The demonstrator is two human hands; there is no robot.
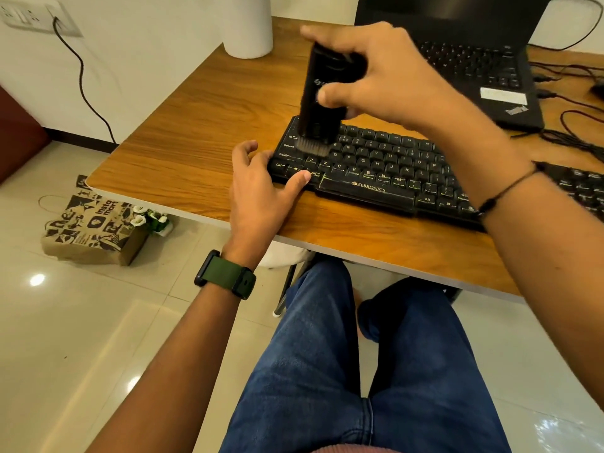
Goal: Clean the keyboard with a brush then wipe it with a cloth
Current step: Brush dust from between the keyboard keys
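Note:
A black keyboard (385, 171) lies on the wooden table (202, 125), slanting toward the right. My right hand (385, 76) grips a black brush (318, 103) upright, its grey bristles pressed on the keys at the keyboard's left end. My left hand (261, 191) rests on the keyboard's near-left corner, thumb on the bottom key row and fingers curled around the left edge. No cloth is in view.
An open black laptop (474, 53) stands behind the keyboard, with cables (568, 125) at the right. A white paper roll (248, 27) stands at the table's back. A printed paper bag (91, 230) and small flowers sit on the tiled floor at left.

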